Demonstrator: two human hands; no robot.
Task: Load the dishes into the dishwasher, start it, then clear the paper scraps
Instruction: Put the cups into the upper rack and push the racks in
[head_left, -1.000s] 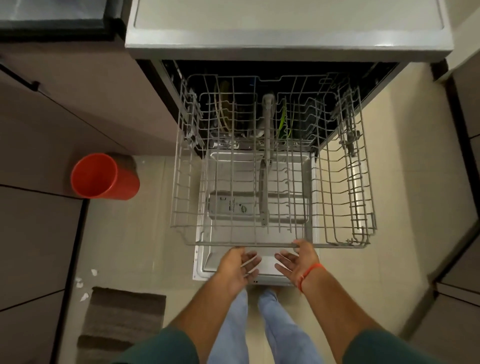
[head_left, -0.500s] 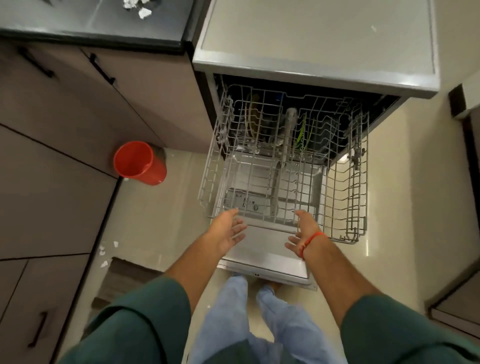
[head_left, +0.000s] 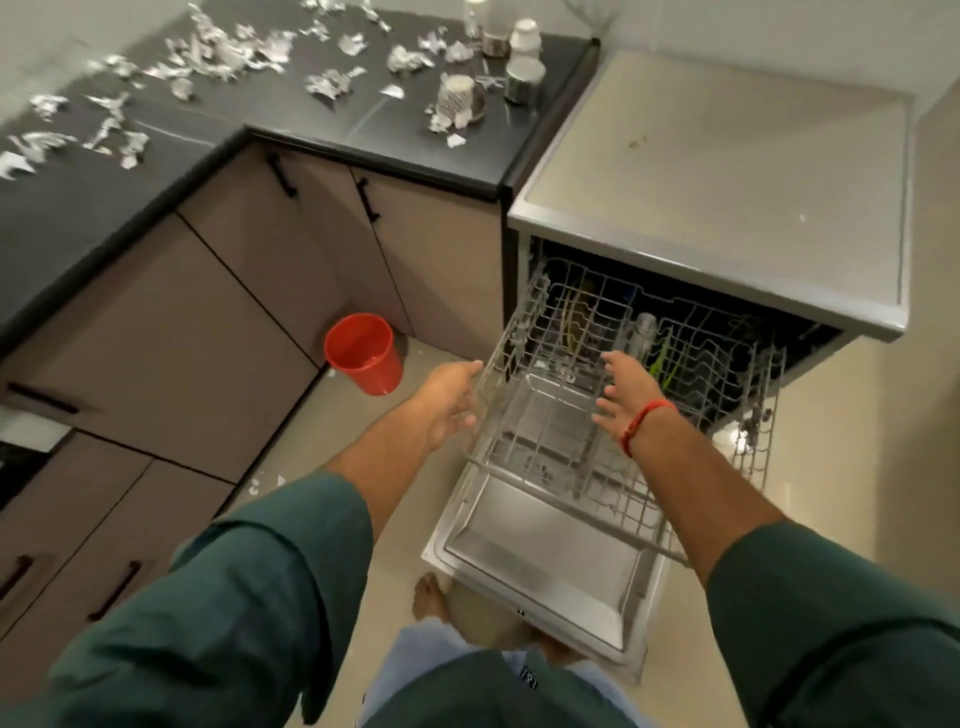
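The dishwasher (head_left: 727, 171) stands open, its door (head_left: 550, 556) folded down over the floor. An empty wire rack (head_left: 691, 467) is pulled out above the door. Plates stand deeper inside, in the dark. My left hand (head_left: 451, 402) hovers open by the rack's left edge, holding nothing. My right hand (head_left: 626, 397), with a red thread on the wrist, is spread open above the rack. Cups and bowls (head_left: 460, 98) stand on the black counter (head_left: 332, 124), among many white paper scraps (head_left: 218, 52).
A red bucket (head_left: 363, 353) sits on the tiled floor by the cabinets (head_left: 208, 322). A few paper scraps (head_left: 257, 486) lie on the floor near the cabinet base. My bare foot (head_left: 428, 597) is just in front of the door.
Both hands have let go of the rack's front and lifted forward over it. The view has swung up and left, bringing the counter, dishes and scraps into sight.
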